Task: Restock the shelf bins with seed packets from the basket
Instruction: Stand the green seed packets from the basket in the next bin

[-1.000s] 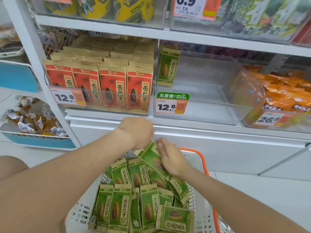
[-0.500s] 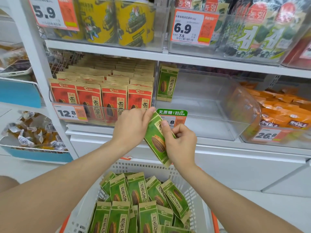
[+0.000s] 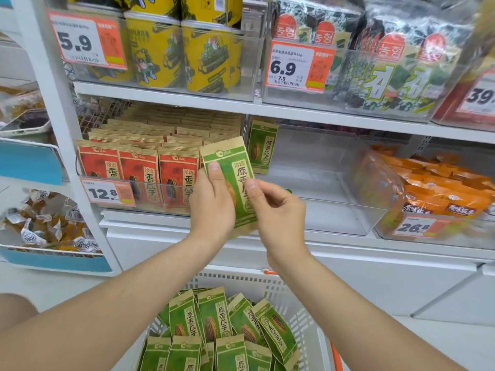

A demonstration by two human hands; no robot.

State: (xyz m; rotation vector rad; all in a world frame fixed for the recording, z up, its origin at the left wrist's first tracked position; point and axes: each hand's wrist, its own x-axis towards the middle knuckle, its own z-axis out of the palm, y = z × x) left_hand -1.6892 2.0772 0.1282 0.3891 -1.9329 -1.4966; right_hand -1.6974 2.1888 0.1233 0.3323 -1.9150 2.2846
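Note:
A green seed packet [image 3: 235, 167] is held upright in front of the shelf. My left hand [image 3: 211, 202] grips its left side, thumb on the front. My right hand [image 3: 276, 207] pinches its right edge. Behind it stands a clear bin [image 3: 329, 183] with a single green packet [image 3: 261, 148] leaning against its left wall. Below, a white basket [image 3: 294, 298] with orange trim holds several more green packets [image 3: 214, 319].
The bin of red seed packets [image 3: 139, 170] is full, to the left of the clear bin. Orange packets [image 3: 439, 188] fill the bin on the right. Yellow cans [image 3: 187, 54] and seaweed bags [image 3: 396, 70] stand on the shelf above. Wrapped sweets [image 3: 45, 223] sit at the lower left.
Both hands lifted a green packet out of the basket and raised it to the level of the middle shelf, turning it upright.

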